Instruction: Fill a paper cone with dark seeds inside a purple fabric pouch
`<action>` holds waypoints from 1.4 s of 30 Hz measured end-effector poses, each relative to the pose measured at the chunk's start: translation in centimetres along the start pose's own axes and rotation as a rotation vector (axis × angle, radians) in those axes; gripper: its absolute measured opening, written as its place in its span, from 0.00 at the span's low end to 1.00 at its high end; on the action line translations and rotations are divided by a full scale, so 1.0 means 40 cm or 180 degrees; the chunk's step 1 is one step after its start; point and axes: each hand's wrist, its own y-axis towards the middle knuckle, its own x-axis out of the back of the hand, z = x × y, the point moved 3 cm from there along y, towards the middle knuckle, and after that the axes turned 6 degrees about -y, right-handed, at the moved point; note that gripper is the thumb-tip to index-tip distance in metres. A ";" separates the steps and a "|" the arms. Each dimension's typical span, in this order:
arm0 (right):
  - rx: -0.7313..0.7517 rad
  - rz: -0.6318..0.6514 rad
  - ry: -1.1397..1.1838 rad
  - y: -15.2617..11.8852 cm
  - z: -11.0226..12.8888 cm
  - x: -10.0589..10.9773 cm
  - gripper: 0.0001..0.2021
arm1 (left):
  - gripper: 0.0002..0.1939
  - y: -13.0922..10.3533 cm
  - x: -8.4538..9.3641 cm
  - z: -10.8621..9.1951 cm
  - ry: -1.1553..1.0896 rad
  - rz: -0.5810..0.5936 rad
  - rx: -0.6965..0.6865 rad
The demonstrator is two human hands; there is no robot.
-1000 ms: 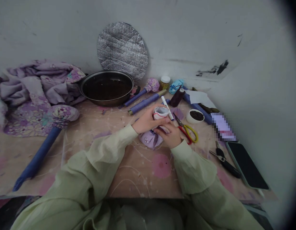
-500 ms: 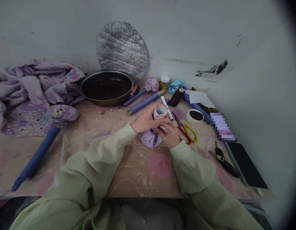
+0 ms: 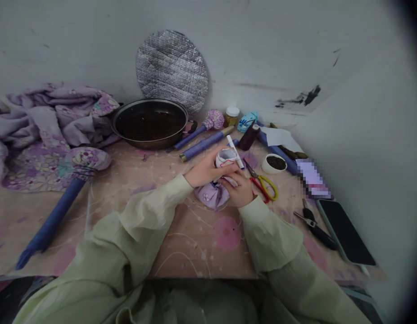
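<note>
My left hand (image 3: 206,171) is wrapped around a short white tube (image 3: 225,158) that has a hollow open top and a red line on its side. Lower down, my right hand (image 3: 240,190) closes its fingers at the tube's base, where a bunched lilac floral cloth (image 3: 211,197) spreads out below. How the cloth joins the tube is hidden behind my fingers. A white marker (image 3: 235,152) with a dark blue end lies just behind the tube. Scissors (image 3: 264,186) with red and yellow handles are right of my right hand.
Behind are a dark pan (image 3: 149,126), a silver foil disc (image 3: 171,69), blue-wrapped sticks (image 3: 206,144), a jar (image 3: 232,115) and a dark thread spool (image 3: 250,136). To the right are a white bowl (image 3: 274,164) and a phone (image 3: 346,231). Floral cloth (image 3: 43,130) and a cloth-headed stick (image 3: 60,211) lie left.
</note>
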 end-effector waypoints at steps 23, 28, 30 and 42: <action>0.0281 0.0064 -0.0210 0.002 0.013 0.010 0.06 | 0.23 -0.004 -0.009 -0.010 -0.0395 0.0062 0.0188; 0.0308 0.0083 -0.0121 0.001 0.009 0.010 0.06 | 0.22 -0.003 -0.003 -0.011 -0.0348 0.0053 0.0139; 0.0318 0.0092 -0.0072 0.002 0.006 0.011 0.06 | 0.22 -0.003 0.000 -0.012 -0.0300 0.0021 0.0072; 0.0070 -0.0032 0.0059 0.004 0.005 0.016 0.03 | 0.17 -0.002 -0.004 -0.001 -0.0242 -0.0083 0.0082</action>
